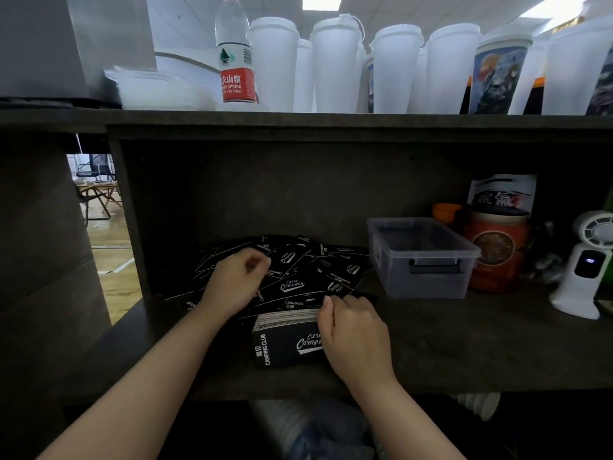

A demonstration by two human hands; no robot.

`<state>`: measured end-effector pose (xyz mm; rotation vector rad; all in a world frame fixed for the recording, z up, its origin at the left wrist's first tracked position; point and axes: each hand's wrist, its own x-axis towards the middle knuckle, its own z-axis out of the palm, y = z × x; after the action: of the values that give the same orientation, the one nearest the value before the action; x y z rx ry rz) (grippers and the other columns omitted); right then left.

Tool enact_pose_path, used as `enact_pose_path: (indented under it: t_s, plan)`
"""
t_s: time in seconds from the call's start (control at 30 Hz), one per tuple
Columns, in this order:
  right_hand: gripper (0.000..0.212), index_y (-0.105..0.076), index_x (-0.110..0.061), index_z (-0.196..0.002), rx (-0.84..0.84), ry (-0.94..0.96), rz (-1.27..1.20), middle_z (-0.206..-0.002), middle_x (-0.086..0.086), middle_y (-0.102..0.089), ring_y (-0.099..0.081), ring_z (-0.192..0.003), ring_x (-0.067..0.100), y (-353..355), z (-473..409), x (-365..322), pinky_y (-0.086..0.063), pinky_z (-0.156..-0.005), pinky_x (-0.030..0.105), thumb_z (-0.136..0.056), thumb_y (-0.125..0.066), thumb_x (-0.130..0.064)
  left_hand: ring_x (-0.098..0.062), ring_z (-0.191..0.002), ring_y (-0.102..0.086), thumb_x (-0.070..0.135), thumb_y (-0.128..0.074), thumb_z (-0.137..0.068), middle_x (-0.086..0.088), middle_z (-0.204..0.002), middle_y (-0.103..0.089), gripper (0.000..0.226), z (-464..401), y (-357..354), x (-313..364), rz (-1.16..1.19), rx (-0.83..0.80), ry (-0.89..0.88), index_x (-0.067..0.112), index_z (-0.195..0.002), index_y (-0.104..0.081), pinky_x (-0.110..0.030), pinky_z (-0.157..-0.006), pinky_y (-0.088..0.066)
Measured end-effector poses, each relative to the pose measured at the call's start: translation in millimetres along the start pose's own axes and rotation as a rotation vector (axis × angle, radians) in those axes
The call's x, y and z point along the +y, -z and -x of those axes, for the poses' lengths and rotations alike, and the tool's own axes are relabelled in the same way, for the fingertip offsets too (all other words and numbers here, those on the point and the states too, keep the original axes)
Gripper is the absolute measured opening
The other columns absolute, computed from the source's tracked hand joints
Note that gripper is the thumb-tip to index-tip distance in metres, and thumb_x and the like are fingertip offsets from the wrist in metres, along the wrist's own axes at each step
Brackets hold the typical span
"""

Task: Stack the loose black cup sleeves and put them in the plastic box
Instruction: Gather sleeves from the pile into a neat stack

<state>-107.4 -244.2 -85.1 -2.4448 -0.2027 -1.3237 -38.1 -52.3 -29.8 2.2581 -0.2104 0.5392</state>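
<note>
Right hand (355,330) pinches the sleeve stack (287,340) edge; left hand (237,283) curls on loose sleeves (298,273) behind it. Thin slippery card, I'd clamp both long edges before the plastic box (421,257).

This looks like a drinks counter in a café or shop. White lidded takeaway cups (335,66) line the far top shelf (298,119). Branded black cup sleeves (298,277) lie heaped underneath.

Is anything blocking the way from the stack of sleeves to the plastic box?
Nothing visible. The stack of sleeves stands on the shelf under the right hand; the plastic box sits open-topped farther back to the right, with bare shelf between. The loose sleeves lie to the left of that path.
</note>
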Motion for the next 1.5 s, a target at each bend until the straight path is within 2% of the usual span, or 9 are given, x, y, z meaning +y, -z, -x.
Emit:
enact_pose_path:
  t_s: [0.2,0.37,0.53,0.63,0.7,0.83,1.0,1.17,1.5]
  plan:
    - [0.042,-0.058,-0.019,-0.062,-0.013,0.005,-0.007,-0.060,-0.005,-0.053,-0.050,-0.059,0.012,0,2,1,-0.032,-0.043,0.020,-0.095,-0.034,-0.031,-0.033,-0.131,-0.038,0.079,-0.049,-0.077,-0.013,-0.142,-0.043,0.091,-41,-42,-30,-0.514,-0.086,0.221,0.012,-0.139,-0.046,-0.043,-0.104,-0.037]
    - [0.033,-0.064,-0.018,-0.101,-0.011,-0.024,-0.037,-0.060,-0.010,-0.052,-0.052,-0.057,0.008,7,0,-4,-0.034,-0.041,0.017,-0.092,-0.035,-0.033,-0.029,-0.115,-0.054,0.041,-0.076,-0.078,-0.010,-0.121,-0.060,0.056,-46,-38,-46,-0.160,0.150,0.167,0.013,-0.123,-0.058,-0.037,-0.094,-0.046]
    - [0.059,-0.023,-0.019,-0.149,-0.048,-0.039,-0.116,-0.088,-0.004,-0.064,-0.061,-0.072,0.011,12,0,-6,-0.041,-0.049,0.018,-0.093,-0.032,-0.037,-0.012,-0.083,-0.066,0.020,-0.066,-0.090,0.005,-0.084,-0.069,0.013,-26,1,-25,0.121,0.380,0.053,0.017,-0.101,-0.072,-0.026,-0.078,-0.050]
    - [0.064,-0.007,-0.030,-0.152,-0.093,-0.035,-0.210,-0.147,0.007,-0.044,-0.063,-0.107,0.020,10,2,-3,-0.053,-0.064,0.025,-0.095,-0.036,-0.034,-0.001,-0.078,-0.064,0.017,-0.062,-0.093,0.010,-0.078,-0.070,0.015,11,13,-12,0.186,0.090,-0.021,0.029,-0.094,-0.071,-0.019,-0.075,-0.048]
    - [0.058,-0.014,-0.036,-0.149,-0.101,-0.040,-0.193,-0.156,0.009,-0.027,-0.062,-0.107,0.023,9,1,-4,-0.056,-0.060,0.032,-0.095,-0.036,-0.035,-0.006,-0.082,-0.066,0.014,-0.055,-0.097,0.007,-0.086,-0.073,0.021,41,12,-11,0.247,-0.206,-0.019,0.028,-0.094,-0.071,-0.020,-0.076,-0.050]
    - [0.039,-0.063,-0.020,-0.111,-0.073,-0.026,-0.045,-0.130,0.009,-0.056,-0.056,-0.106,0.025,2,-1,-2,-0.052,-0.056,0.029,-0.096,-0.030,-0.036,-0.021,-0.096,-0.069,0.022,-0.040,-0.103,-0.007,-0.096,-0.074,0.033,76,11,-9,0.390,-0.399,0.063,0.007,-0.098,-0.069,-0.026,-0.087,-0.053]
    - [0.035,-0.061,-0.019,-0.077,-0.044,-0.006,-0.008,-0.070,-0.003,-0.060,-0.051,-0.072,0.018,-3,-1,3,-0.044,-0.062,0.034,-0.095,-0.033,-0.032,-0.013,-0.098,-0.067,0.045,-0.043,-0.097,0.004,-0.100,-0.074,0.036,62,22,-22,0.277,-0.239,0.141,0.022,-0.102,-0.071,-0.027,-0.090,-0.050]
    - [0.045,-0.062,-0.013,-0.071,-0.082,0.015,-0.189,-0.069,-0.004,-0.053,-0.044,-0.075,0.012,-7,-2,7,-0.034,-0.058,0.023,-0.097,-0.033,-0.035,-0.032,-0.133,-0.038,0.063,-0.062,-0.081,-0.009,-0.145,-0.042,0.083,32,32,-61,-0.560,-0.126,0.324,0.021,-0.146,-0.033,-0.043,-0.107,-0.036]
    - [0.045,-0.071,-0.012,-0.094,-0.079,-0.002,-0.184,-0.090,0.000,-0.063,-0.058,-0.086,0.018,-1,-1,4,-0.047,-0.053,0.028,-0.096,-0.033,-0.036,-0.016,-0.114,-0.052,0.002,-0.078,-0.074,0.000,-0.122,-0.056,0.065,40,37,-44,-0.126,0.136,0.050,0.024,-0.129,-0.051,-0.029,-0.096,-0.040]
